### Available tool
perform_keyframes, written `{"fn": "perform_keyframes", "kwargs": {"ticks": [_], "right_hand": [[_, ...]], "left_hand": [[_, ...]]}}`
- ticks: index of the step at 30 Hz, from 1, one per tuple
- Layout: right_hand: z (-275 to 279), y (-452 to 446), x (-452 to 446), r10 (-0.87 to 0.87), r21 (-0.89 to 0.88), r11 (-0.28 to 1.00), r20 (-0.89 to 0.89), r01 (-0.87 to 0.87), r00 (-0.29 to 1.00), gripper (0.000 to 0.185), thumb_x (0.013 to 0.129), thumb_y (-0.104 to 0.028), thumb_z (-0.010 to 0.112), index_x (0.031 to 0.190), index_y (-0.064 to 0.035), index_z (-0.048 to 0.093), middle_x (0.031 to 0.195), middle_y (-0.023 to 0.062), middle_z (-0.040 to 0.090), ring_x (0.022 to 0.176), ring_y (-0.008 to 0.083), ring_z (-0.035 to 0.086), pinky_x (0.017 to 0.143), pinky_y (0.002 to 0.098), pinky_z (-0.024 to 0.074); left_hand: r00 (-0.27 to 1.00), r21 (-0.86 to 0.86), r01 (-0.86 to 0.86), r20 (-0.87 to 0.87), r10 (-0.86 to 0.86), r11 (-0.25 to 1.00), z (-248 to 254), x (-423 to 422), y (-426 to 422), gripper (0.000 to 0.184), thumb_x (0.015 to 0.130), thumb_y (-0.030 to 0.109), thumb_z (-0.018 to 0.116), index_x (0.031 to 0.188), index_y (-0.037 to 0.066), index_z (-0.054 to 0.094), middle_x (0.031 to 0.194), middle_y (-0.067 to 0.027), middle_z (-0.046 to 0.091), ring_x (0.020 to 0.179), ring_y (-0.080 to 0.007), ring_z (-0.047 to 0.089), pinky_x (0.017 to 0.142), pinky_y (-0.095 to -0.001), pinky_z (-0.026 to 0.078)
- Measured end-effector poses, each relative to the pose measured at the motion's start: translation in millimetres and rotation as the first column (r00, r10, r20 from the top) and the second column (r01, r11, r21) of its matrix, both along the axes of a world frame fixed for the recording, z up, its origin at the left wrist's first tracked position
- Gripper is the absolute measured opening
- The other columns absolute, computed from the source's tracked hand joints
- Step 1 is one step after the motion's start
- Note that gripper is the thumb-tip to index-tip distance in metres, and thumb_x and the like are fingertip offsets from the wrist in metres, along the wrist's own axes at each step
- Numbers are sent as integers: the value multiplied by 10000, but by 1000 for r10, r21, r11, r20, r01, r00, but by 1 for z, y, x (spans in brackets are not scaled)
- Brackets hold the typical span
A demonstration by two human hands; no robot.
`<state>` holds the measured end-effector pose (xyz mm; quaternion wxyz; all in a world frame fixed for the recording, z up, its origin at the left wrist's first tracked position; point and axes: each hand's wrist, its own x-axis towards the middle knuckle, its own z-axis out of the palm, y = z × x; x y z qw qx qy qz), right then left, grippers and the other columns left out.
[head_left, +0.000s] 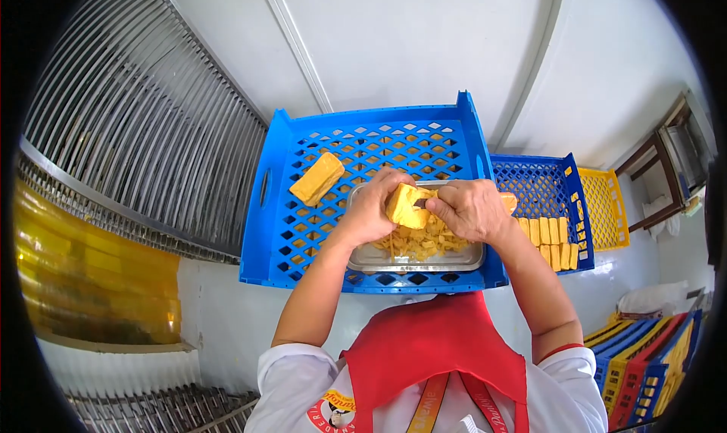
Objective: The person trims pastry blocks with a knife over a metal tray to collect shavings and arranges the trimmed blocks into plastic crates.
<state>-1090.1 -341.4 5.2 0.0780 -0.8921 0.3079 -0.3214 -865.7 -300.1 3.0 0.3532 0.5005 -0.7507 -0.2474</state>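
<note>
My left hand [375, 206] grips a yellow block [409, 208] from its left side, above a metal tray [416, 265]. My right hand [473, 210] is closed around a tool with an orange handle [509, 202]; its short dark blade touches the block. Yellow scraps [428, 242] lie in the tray below. The tray rests in a blue crate [260, 206] with a lattice bottom. Another yellow block [317, 179] lies in the crate, left of my hands.
A darker blue crate [530, 177] at right holds rows of yellow blocks [555, 236]; a yellow crate [603, 206] stands beyond it. Metal racks [144, 123] line the left. Stacked colored crates [644, 357] stand lower right. A wooden frame [657, 168] is at far right.
</note>
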Motion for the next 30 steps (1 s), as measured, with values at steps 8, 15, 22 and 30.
{"fn": "perform_keyframes", "kwargs": {"ticks": [8, 15, 22, 30], "right_hand": [[-2, -1, 7, -77, 319, 945, 19, 67, 997, 578, 902, -563, 584, 659, -46, 666, 625, 159, 632, 631, 362, 637, 592, 441, 505], [19, 2, 5, -253, 317, 914, -39, 252, 967, 484, 948, -449, 550, 780, -2, 630, 704, 233, 631, 687, 423, 633, 619, 495, 480], [-4, 19, 33, -265, 540, 837, 253, 92, 930, 445, 1008, -372, 486, 800, 1, 613, 713, 257, 621, 706, 459, 617, 619, 511, 466], [7, 25, 42, -304, 385, 889, 95, 247, 948, 479, 978, -447, 526, 790, -16, 622, 710, 244, 634, 686, 434, 639, 607, 505, 487]], "left_hand": [[988, -213, -152, -46, 146, 965, -7, -17, 0, 533, 628, -107, 707, 1096, 121, 592, 1076, -89, 565, 1042, -314, 596, 855, -369, 508], [959, -232, -283, -47, 280, 931, -11, 0, -1, 588, 594, -5, 774, 1136, 85, 566, 1085, -145, 562, 1060, -354, 562, 891, -415, 485], [807, -327, -564, -27, 589, 758, -14, -14, 3, 624, 624, 121, 825, 1137, 6, 490, 1068, -178, 563, 1025, -383, 546, 883, -461, 458], [819, -115, -574, -114, 563, 811, -2, -33, 15, 607, 668, 210, 849, 1114, -4, 497, 1067, -209, 576, 1027, -384, 570, 855, -444, 474]]}}
